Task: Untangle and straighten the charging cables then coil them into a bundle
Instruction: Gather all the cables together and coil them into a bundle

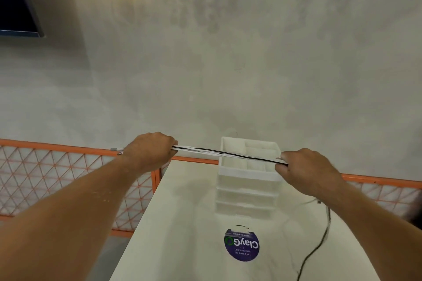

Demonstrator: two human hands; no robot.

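- My left hand [149,151] was closed in a fist around one end of the charging cables [228,154], knuckles up, forearm reaching out and up from the lower left.
- A short stub of cable ends with metal plugs [116,150] stuck out past the outer side of that fist.
- My right hand [306,170] was clenched on the other end of the same cables, back of the hand toward me, slightly lower than the left, arm coming in from the lower right.
- Between my two hands the cables ran taut and nearly straight, white strands with a black one lying along them, sloping down a little toward the right hand.
- Both hands were held up off the table [182,223], with the stretched cables crossing in front of the top of a white drawer organiser [247,180] that stood on the table between and beyond my hands.
- Below my right wrist, a black cable [319,244] hung and trailed across the tabletop toward the near edge; I could not tell whether it belonged to the bunch I gripped.
- A round purple sticker [242,244] sat on the white tabletop nearer to me than the organiser.
- Behind my left hand ran an orange-framed mesh fence [57,178], continuing past my right hand, with a pale grey wall [228,64] above.
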